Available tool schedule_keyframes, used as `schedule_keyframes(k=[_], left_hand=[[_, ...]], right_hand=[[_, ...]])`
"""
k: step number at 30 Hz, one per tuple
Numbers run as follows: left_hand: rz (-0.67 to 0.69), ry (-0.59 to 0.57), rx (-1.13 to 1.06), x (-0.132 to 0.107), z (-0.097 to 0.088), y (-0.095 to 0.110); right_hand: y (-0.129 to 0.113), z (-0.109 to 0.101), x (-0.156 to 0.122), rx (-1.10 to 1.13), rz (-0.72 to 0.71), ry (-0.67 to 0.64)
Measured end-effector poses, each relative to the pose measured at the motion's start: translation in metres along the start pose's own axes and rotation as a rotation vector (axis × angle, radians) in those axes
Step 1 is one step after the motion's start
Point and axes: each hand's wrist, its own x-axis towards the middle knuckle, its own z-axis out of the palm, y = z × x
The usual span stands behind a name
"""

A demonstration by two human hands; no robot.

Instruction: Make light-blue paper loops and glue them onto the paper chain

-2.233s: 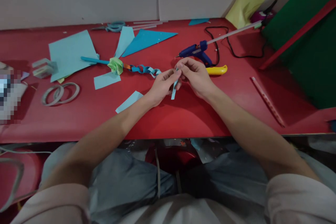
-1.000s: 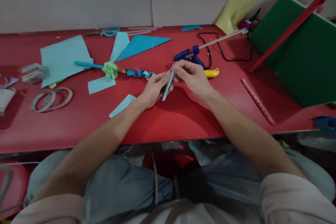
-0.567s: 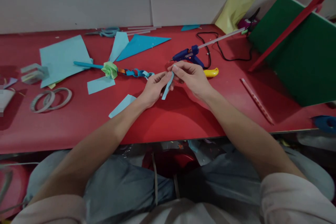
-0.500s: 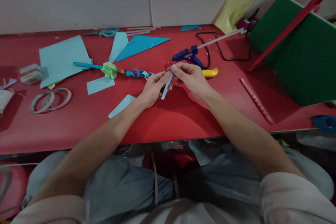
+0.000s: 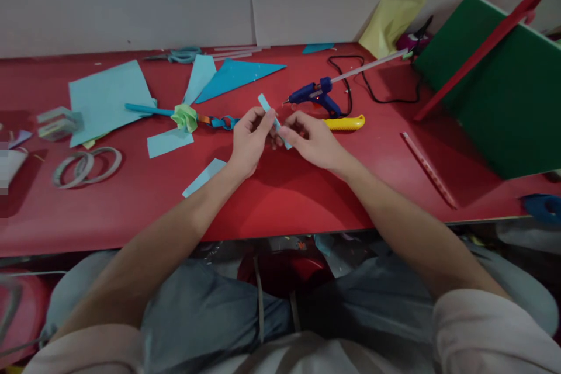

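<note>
Pinched between left hand and right hand above the red tabletop: a narrow light-blue paper strip, slanting up past the left fingers. Just beyond the right hand, a blue hot-glue gun and yellow-handled utility knife; left of the left hand, a blue paper chain.

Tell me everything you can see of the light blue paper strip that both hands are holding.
The light blue paper strip is a narrow, flat length of thin paper, plain and unprinted as far as shows. It is held above the red table, slanting from its far end at upper left down toward the person at lower right. The left hand pinches its middle between thumb and fingers; the right hand grips its near end. The far end sticks out free, touching nothing.
</note>
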Motion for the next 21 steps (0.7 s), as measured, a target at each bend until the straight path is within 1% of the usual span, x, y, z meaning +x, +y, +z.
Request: schedule_keyframes(k=[2, 4, 7, 9, 11, 13, 16, 19, 21], left_hand=[[-0.002, 0.041, -0.014, 0.002, 0.0, 0.001], [-0.029, 0.08, -0.005, 0.005, 0.0, 0.003], [-0.045, 0.143, 0.022, 0.01, -0.002, 0.004], [-0.041, 0.154, 0.021, 0.013, -0.006, 0.004], [-0.061, 0.134, 0.029, 0.017, -0.01, 0.005], [-0.093, 0.088, 0.052, 0.018, -0.014, 0.008], [-0.067, 0.0, 0.132, 0.019, -0.019, 0.016], [-0.011, -0.044, 0.22, 0.02, -0.023, 0.026], [-0.011, -0.054, 0.251, 0.02, -0.027, 0.031]], right_hand=[[-0.001, 0.001, 0.0, -0.083, -0.05, 0.001], [0.002, 0.001, 0.002, -0.078, -0.061, 0.058], [0.01, -0.003, 0.007, 0.03, -0.003, 0.172], [0.016, -0.008, 0.01, 0.095, 0.05, 0.23], [0.019, -0.013, 0.013, 0.131, 0.101, 0.261], [0.022, -0.018, 0.014, 0.151, 0.144, 0.271], [0.022, -0.023, 0.016, 0.163, 0.181, 0.286], [0.02, -0.025, 0.017, 0.167, 0.172, 0.283], [0.018, -0.025, 0.016, 0.17, 0.133, 0.255]])
